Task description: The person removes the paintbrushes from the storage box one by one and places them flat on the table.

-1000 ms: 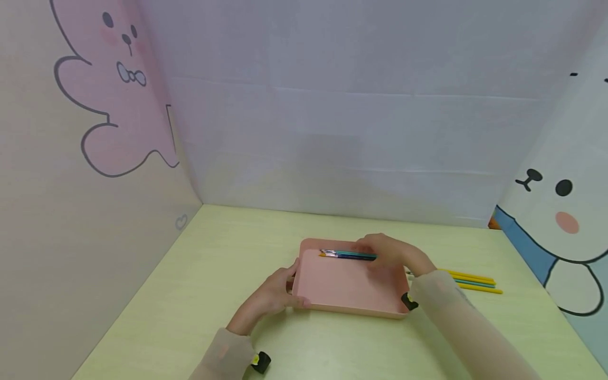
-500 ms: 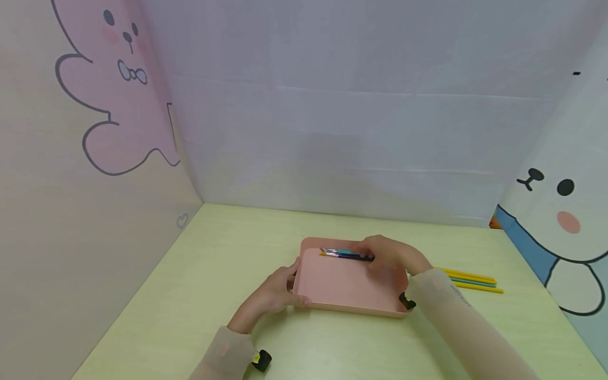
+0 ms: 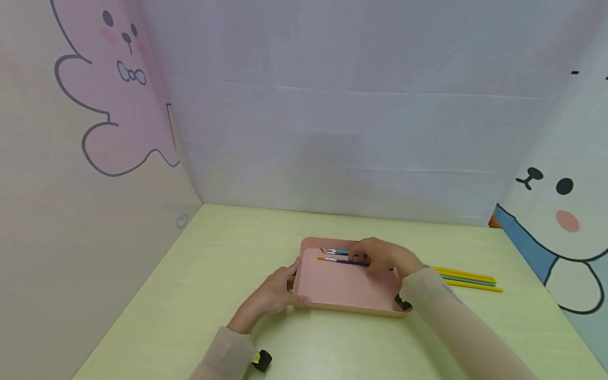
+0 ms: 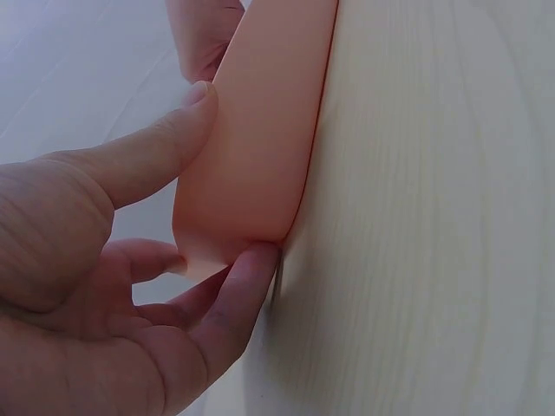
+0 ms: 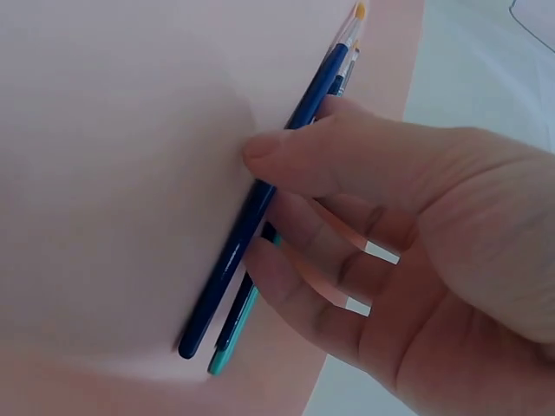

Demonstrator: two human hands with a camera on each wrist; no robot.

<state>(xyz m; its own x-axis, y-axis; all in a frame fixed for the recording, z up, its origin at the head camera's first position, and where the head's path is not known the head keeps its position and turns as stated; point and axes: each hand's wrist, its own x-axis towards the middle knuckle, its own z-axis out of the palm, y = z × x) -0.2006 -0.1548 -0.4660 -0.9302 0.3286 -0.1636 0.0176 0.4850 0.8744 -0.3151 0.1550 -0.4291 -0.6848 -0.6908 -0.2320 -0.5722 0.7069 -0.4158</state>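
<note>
A shallow pink tray (image 3: 342, 289) lies on the table, its left end held by my left hand (image 3: 275, 291). In the left wrist view the thumb presses the tray's wall (image 4: 251, 147) while fingertips touch around the corner. My right hand (image 3: 383, 256) is over the tray's right part and pinches a dark blue paintbrush (image 5: 217, 286) between thumb and fingers. The brush has an orange-tipped head pointing left in the head view. Beside it, along the far side, lie a second dark blue paintbrush (image 5: 232, 321) and a teal one (image 5: 241, 328), partly covered by my fingers.
Several yellow paintbrushes (image 3: 475, 287) and a teal paintbrush (image 3: 477, 282) lie on the table (image 3: 237, 232) right of the tray, partly behind my right sleeve (image 3: 456, 311). Printed fabric screens (image 3: 342, 132) stand behind the table and at both sides.
My right hand has shifted slightly left and toward me, and the dark blue paintbrush has come apart from the other brushes toward the tray's middle. My left hand has stayed on the tray.
</note>
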